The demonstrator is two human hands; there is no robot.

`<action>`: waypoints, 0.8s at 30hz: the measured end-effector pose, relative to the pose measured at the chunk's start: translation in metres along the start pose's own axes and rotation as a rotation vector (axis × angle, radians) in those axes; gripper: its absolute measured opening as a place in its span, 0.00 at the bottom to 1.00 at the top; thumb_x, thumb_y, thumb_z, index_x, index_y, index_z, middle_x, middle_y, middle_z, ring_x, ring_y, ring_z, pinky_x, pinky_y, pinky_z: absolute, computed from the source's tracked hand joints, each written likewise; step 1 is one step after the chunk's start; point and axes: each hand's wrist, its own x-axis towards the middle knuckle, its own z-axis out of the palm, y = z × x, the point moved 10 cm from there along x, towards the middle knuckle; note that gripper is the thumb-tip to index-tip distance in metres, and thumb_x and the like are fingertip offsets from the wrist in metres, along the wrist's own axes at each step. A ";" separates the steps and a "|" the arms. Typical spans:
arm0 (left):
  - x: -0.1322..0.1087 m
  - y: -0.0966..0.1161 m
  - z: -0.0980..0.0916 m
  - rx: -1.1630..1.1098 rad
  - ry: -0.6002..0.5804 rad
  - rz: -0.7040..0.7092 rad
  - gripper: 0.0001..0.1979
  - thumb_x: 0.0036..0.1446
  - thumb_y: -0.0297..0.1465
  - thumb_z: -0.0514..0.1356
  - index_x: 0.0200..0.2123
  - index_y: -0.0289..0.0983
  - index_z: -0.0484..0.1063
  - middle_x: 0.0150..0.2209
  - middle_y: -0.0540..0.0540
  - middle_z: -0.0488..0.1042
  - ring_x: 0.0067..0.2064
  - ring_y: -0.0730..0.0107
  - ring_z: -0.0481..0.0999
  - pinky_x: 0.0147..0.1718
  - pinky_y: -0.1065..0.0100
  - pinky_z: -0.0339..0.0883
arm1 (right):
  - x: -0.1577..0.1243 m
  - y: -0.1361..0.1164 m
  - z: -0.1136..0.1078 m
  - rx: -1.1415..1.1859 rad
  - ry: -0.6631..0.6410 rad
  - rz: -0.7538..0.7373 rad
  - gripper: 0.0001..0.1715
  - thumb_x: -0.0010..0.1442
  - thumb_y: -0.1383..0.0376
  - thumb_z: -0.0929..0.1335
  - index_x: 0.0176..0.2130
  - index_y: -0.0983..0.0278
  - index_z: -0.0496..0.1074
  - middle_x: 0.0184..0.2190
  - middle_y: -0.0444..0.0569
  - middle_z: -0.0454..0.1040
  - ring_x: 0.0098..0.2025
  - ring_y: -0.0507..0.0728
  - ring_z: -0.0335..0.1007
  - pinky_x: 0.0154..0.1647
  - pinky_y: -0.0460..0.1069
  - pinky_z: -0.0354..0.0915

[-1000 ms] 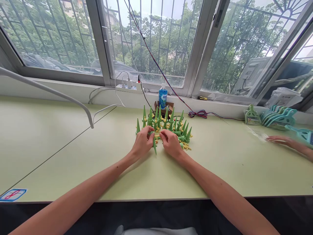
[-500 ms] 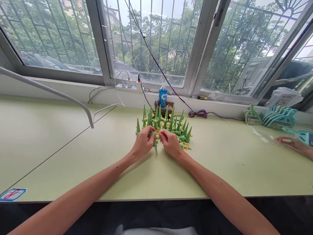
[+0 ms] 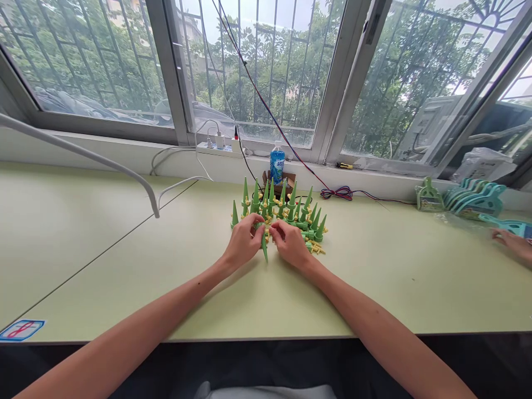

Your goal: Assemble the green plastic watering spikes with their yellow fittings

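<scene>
My left hand [image 3: 245, 239] is closed on a green plant watering spike [image 3: 265, 250], whose pointed tip slants down toward me. Facing it, my right hand [image 3: 290, 240] pinches close to the spike's wide end; whatever its fingertips hold is too small to make out. Just beyond both hands stand several green watering spikes [image 3: 292, 197], points up, with yellow valves fitted to them. More green pieces lie on their sides at the right of this group. Small loose yellow valves [image 3: 318, 248] lie beside my right wrist.
A blue-liquid bottle [image 3: 277, 164] stands by a brown cardboard box [image 3: 288, 180] behind the spikes. Teal dustpan-like pieces [image 3: 477, 199] are at the right, near another person's hand [image 3: 513, 244]. A bundled cable [image 3: 337, 193] lies along the sill; a white tube [image 3: 103, 158] arches at left.
My hands stay almost in place, the spike still in the left one. At the far right, the other person's hand has moved further right.
</scene>
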 end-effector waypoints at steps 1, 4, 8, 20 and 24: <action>0.000 0.000 0.000 -0.002 -0.002 0.000 0.10 0.59 0.36 0.54 0.39 0.37 0.69 0.38 0.46 0.74 0.26 0.74 0.71 0.22 0.71 0.67 | 0.000 0.001 0.000 0.003 -0.002 0.004 0.12 0.66 0.60 0.60 0.33 0.64 0.66 0.24 0.43 0.68 0.25 0.51 0.60 0.28 0.46 0.56; 0.000 0.000 0.002 -0.008 -0.016 0.003 0.10 0.59 0.37 0.54 0.39 0.37 0.69 0.37 0.46 0.75 0.25 0.74 0.70 0.22 0.71 0.67 | 0.000 0.005 0.001 0.004 -0.004 0.024 0.15 0.66 0.59 0.60 0.30 0.63 0.65 0.22 0.42 0.66 0.23 0.50 0.58 0.28 0.46 0.55; -0.001 0.000 0.003 -0.010 -0.026 0.012 0.10 0.59 0.37 0.54 0.38 0.37 0.69 0.37 0.46 0.75 0.25 0.74 0.70 0.21 0.70 0.66 | 0.001 0.007 0.000 -0.018 0.002 0.041 0.19 0.66 0.58 0.60 0.26 0.63 0.61 0.19 0.41 0.64 0.21 0.50 0.55 0.26 0.46 0.53; -0.001 0.000 0.005 -0.009 -0.039 0.013 0.09 0.59 0.36 0.54 0.38 0.38 0.68 0.34 0.47 0.74 0.25 0.73 0.71 0.22 0.70 0.67 | -0.001 0.002 0.002 -0.011 -0.019 0.025 0.17 0.66 0.56 0.61 0.31 0.64 0.67 0.20 0.42 0.66 0.22 0.50 0.58 0.26 0.46 0.53; -0.001 0.000 0.006 -0.005 -0.042 0.018 0.09 0.59 0.37 0.54 0.38 0.38 0.69 0.34 0.47 0.74 0.25 0.73 0.71 0.22 0.70 0.67 | 0.000 0.003 0.003 -0.009 -0.027 0.034 0.19 0.67 0.56 0.60 0.29 0.63 0.65 0.19 0.41 0.65 0.21 0.50 0.57 0.26 0.46 0.53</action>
